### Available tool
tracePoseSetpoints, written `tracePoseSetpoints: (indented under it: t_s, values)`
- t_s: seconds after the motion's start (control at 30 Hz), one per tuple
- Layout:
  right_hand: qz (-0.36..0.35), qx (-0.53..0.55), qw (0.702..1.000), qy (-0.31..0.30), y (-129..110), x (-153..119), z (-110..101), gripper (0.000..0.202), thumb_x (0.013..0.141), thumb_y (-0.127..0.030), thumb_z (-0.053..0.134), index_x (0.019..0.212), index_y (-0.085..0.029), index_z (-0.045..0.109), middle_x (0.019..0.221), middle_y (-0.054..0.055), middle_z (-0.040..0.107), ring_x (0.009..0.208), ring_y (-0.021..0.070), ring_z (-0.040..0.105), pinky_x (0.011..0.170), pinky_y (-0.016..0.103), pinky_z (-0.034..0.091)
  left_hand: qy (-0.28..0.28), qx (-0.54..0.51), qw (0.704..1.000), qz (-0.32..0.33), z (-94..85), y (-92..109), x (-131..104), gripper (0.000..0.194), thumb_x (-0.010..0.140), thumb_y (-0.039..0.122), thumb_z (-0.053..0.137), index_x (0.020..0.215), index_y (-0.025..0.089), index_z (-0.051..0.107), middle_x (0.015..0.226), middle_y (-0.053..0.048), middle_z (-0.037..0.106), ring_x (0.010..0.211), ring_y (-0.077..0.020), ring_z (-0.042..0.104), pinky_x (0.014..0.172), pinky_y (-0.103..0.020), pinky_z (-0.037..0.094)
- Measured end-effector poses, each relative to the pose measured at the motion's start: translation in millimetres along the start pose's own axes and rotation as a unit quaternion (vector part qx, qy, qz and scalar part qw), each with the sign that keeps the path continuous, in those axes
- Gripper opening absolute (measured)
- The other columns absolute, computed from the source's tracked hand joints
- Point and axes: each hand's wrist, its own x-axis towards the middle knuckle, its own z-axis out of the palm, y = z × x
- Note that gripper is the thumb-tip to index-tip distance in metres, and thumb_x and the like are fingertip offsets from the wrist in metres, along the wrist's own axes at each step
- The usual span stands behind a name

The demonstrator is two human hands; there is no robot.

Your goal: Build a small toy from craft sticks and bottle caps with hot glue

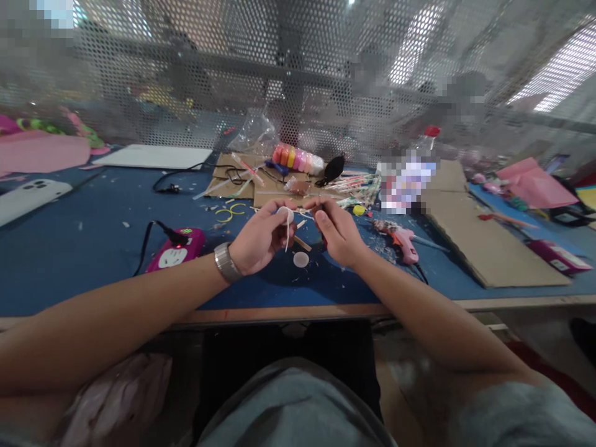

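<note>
My left hand (pixel 261 239), with a metal watch on its wrist, pinches a small white round piece (pixel 287 215) from which a thin white strip dangles. Close beside it, my right hand (pixel 339 233) is closed, its thumb pressed against the fingers; a dark and reddish bit shows under them, too hidden to name. Both hands hover over the blue table (pixel 107 248) near its front edge. Between and below them lie a pale round disc (pixel 301 259) and a small wooden stick (pixel 303 244).
A purple power socket (pixel 179 251) stands left, and a pink glue gun (pixel 404 242) lies right. Behind are cardboard (pixel 274 197), a row of coloured pieces (pixel 298 159) and a bottle (pixel 412 174). A large cardboard sheet (pixel 493 242) and a phone (pixel 30 197) flank these.
</note>
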Motion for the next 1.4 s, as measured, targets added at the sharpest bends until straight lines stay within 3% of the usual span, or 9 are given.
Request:
tracePoseSetpoints:
  t_s: [0.1,0.23,0.4,0.63,0.97,1.23,1.4]
  values:
    - [-0.014,-0.035,0.999,-0.002,0.4,2.9,-1.0,0.039,0.116,-0.056,0.05,0.121,-0.021,0.067,0.102,0.008,0.073,0.09,0.0252,0.067,0.085,0.039,0.051,-0.007,-0.007,1.0,0.004,0.2,2.1,-0.1,0.017,0.098,0.027,0.072,0.09,0.021,0.058,0.063,0.005,0.05,0.051,-0.0102,0.044,0.049,-0.02,0.04]
    - [-0.039,-0.06,0.995,-0.065,-1.9,4.7,-2.1,0.03,0.114,-0.048,0.056,0.112,-0.02,0.067,0.1,0.008,0.075,0.086,0.023,0.066,0.08,0.035,0.049,-0.009,-0.003,1.0,0.012,0.1,3.0,-0.5,0.028,0.095,0.03,0.076,0.083,0.021,0.052,0.065,0.005,0.048,0.051,-0.0084,0.04,0.048,-0.019,0.037]
    - [-0.062,-0.078,0.986,-0.132,-11.1,6.1,-7.0,0.028,0.113,-0.041,0.058,0.093,-0.021,0.061,0.085,0.004,0.069,0.075,0.0186,0.059,0.069,0.03,0.04,0.0,0.031,0.998,0.05,-4.2,-3.4,1.6,0.027,0.092,0.033,0.084,0.091,0.021,0.06,0.063,0.007,0.048,0.049,-0.0074,0.038,0.047,-0.017,0.034]
    - [-0.03,-0.108,0.979,-0.17,-19.8,6.1,-10.4,0.024,0.108,-0.034,0.063,0.089,-0.021,0.061,0.081,0.004,0.069,0.07,0.0178,0.056,0.07,0.03,0.037,-0.006,0.104,0.99,0.098,-7.0,-6.7,2.1,0.022,0.095,0.037,0.082,0.106,0.022,0.071,0.06,0.008,0.045,0.049,-0.0076,0.036,0.048,-0.017,0.031]
    - [-0.021,-0.084,0.984,-0.155,-20.9,5.9,-10.2,0.024,0.108,-0.039,0.065,0.093,-0.02,0.065,0.072,-0.001,0.062,0.062,0.0147,0.049,0.064,0.03,0.034,-0.003,0.177,0.977,0.122,-8.6,-5.3,3.0,0.02,0.095,0.036,0.082,0.103,0.019,0.075,0.055,0.008,0.048,0.047,-0.0081,0.04,0.046,-0.02,0.03]
    - [-0.021,-0.085,0.987,-0.135,-14.5,4.5,-11.6,0.034,0.112,-0.045,0.056,0.091,-0.02,0.064,0.071,-0.001,0.062,0.063,0.0142,0.05,0.062,0.029,0.033,-0.032,0.187,0.973,0.132,-10.2,-3.0,0.6,0.037,0.094,0.053,0.08,0.1,0.016,0.075,0.063,0.002,0.057,0.054,-0.0114,0.051,0.051,-0.023,0.039]
    - [-0.045,-0.063,0.991,-0.113,-10.5,5.3,-12.6,0.045,0.117,-0.051,0.05,0.089,-0.02,0.065,0.081,0.003,0.072,0.071,0.0172,0.061,0.067,0.03,0.042,-0.04,0.22,0.962,0.157,-5.8,-0.1,-6.2,0.044,0.088,0.054,0.091,0.106,0.016,0.076,0.075,-0.001,0.066,0.063,-0.0131,0.055,0.057,-0.025,0.046]
